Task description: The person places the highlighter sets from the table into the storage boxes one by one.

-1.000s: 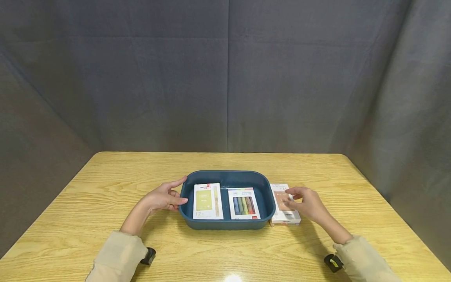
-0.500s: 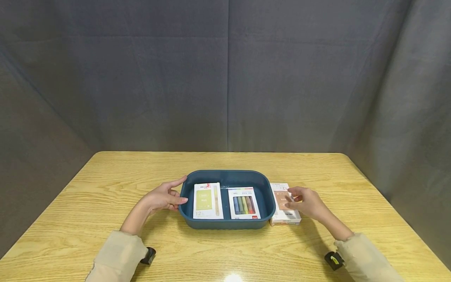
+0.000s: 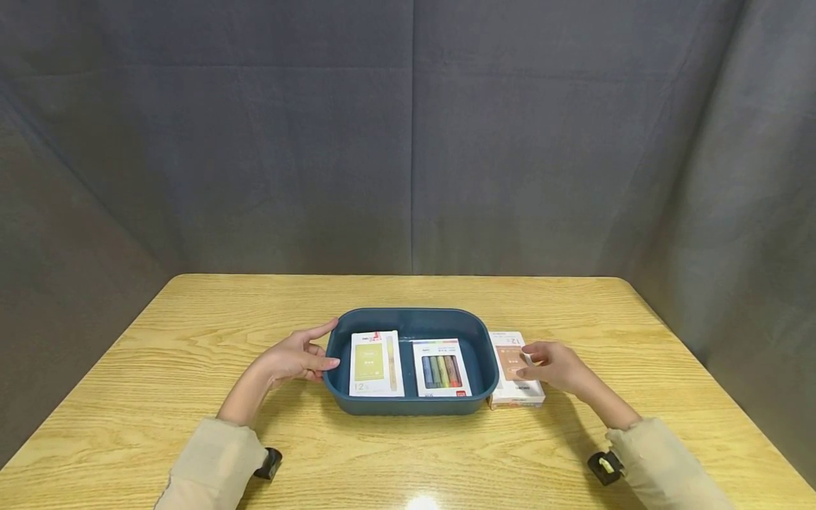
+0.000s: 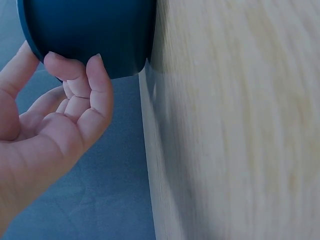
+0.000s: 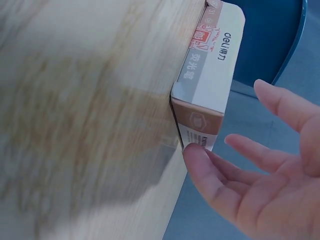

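A dark blue plastic tray [image 3: 408, 405] with two compartments stands mid-table. My left hand [image 3: 295, 356] holds its left end, the thumb at the rim and curled fingers against the outer wall [image 4: 107, 35]. A white-and-green highlighter box [image 3: 375, 363] lies in the left compartment. In the right one sits a white box [image 3: 442, 368] whose window shows coloured pens. A white highlighter box [image 5: 210, 65] with an orange-brown panel lies flat on the table against the tray's right end. My right hand [image 3: 557, 368] is beside this box, fingers loosely spread, one fingertip near or touching its end.
The wood-grain table [image 3: 408, 460] has rounded far corners. Grey cloth [image 3: 408, 142] hangs behind it and at both sides. Each sleeve has a black wrist device, the left one [image 3: 269, 463] and the right one [image 3: 604, 468].
My right hand has shifted slightly to the right over the orange-panel highlighter box. The left hand, tray and boxes look the same.
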Motion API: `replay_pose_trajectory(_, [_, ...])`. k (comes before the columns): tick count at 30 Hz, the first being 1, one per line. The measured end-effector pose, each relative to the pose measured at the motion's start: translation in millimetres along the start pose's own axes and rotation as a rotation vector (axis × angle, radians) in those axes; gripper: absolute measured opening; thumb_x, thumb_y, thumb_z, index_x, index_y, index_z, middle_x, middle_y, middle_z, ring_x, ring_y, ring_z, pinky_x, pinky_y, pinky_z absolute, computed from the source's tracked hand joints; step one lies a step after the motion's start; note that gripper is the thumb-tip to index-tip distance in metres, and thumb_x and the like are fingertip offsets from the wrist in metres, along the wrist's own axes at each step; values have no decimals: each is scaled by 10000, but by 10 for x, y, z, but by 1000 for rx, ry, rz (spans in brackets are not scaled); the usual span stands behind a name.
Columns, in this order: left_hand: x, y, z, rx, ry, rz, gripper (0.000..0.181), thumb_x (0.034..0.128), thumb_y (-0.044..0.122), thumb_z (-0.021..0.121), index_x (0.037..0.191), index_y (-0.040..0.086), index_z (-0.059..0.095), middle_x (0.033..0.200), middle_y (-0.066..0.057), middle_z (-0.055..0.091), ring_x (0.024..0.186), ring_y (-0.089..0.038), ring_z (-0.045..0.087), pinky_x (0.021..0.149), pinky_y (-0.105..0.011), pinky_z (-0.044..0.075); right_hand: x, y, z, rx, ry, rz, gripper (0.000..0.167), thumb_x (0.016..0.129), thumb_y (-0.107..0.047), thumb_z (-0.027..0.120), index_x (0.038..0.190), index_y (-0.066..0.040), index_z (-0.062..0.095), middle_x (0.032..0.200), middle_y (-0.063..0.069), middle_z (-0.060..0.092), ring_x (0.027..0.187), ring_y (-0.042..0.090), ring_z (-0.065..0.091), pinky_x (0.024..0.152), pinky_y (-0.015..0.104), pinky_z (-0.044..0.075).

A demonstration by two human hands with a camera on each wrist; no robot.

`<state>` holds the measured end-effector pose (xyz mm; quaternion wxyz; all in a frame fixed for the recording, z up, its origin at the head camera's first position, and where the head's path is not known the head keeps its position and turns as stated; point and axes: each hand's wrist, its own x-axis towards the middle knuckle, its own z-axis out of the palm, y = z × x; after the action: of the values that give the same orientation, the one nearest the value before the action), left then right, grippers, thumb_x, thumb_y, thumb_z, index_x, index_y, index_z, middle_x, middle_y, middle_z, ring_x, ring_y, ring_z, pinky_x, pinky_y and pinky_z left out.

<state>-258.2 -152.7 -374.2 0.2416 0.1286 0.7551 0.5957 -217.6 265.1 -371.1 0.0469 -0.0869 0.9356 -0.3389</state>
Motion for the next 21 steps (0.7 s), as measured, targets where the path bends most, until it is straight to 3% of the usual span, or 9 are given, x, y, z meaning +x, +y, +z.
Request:
replay_pose_trajectory(8, [1, -7, -7, -13, -9, 0, 790, 822, 6, 619, 1436, 60, 125, 606, -25, 397, 535, -145, 448, 603, -305, 480, -4, 8, 23, 42, -49, 14, 487, 801, -161, 667, 1134, 154, 503, 1086, 323, 510, 995, 414, 497, 704, 390, 480])
replay_pose_trajectory(17, [-3, -4, -16, -25, -26, 11, 798, 824, 7, 618, 1436, 56, 107, 605, -22, 408, 535, -139, 448, 607, -306, 484, 3, 8, 41, 66, -68, 38, 522, 808, -168, 657, 1166, 164, 471, 1054, 296, 522, 892, 306, 515, 645, 341, 460])
replay_pose_trajectory(21, [-8, -7, -25, -29, -40, 21, 797, 831, -7, 602, 1433, 40, 82, 603, -25, 424, 532, -128, 448, 619, -319, 494, 4, 13, 44, 115, -78, 24, 547, 814, -168, 655, 1180, 180, 444, 988, 244, 548, 776, 230, 499, 601, 333, 440])
